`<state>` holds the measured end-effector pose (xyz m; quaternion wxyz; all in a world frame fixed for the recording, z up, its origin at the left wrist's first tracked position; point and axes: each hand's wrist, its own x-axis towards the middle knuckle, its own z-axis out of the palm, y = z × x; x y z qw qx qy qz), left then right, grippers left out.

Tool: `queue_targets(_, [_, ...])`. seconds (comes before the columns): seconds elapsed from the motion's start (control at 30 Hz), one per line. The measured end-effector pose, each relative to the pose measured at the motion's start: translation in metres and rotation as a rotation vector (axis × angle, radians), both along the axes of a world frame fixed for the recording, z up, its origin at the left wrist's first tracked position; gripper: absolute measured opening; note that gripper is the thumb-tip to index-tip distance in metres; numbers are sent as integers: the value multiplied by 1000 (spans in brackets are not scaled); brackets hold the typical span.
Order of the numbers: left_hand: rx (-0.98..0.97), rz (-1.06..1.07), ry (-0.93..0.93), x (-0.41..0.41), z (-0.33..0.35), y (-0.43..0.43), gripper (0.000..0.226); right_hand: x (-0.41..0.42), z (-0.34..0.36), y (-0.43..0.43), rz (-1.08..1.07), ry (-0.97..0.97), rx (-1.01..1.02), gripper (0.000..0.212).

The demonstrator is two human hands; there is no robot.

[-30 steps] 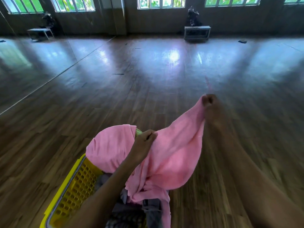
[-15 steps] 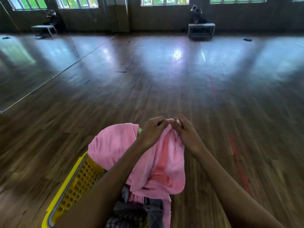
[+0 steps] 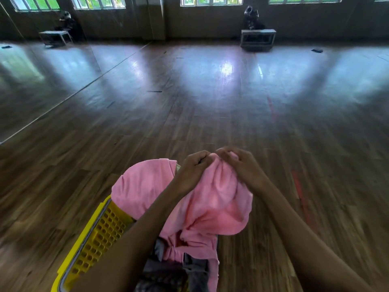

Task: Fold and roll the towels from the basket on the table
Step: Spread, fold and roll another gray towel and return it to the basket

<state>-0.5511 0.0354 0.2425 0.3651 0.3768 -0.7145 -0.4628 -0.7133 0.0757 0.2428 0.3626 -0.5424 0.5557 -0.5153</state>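
Pinching the top edge of the pink towel (image 3: 214, 207) between curled fingers, the left hand (image 3: 194, 165) and right hand (image 3: 242, 167) meet almost knuckle to knuckle just below the middle of the frame. The towel hangs from both grips in a loose bunch toward the lower centre, its lower folds trailing into the yellow basket (image 3: 99, 234) at lower left. More pink cloth (image 3: 143, 182) drapes over the basket's far rim, left of the left hand. Dark grey fabric (image 3: 195, 268) lies at the bottom edge.
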Motion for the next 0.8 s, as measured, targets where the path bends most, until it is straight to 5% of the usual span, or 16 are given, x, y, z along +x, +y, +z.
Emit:
queue_targets(0.2, [5,-14,-4,-3,-2,-8,22,11,-14,3,57,-93,-14,23])
queue_targets(0.37, [15,-5,-84,9,-10,-5,30,-8,-8,-3,-128,6,-105,23])
queue_targets(0.57, [149,-19,-68,35,-18,-2,35,-43,10,-5,-330,-1,-152,13])
queue_targets(0.8, [455,-59,153,35,-11,-10,26,-48,7,-4,-241,-154,-123,10])
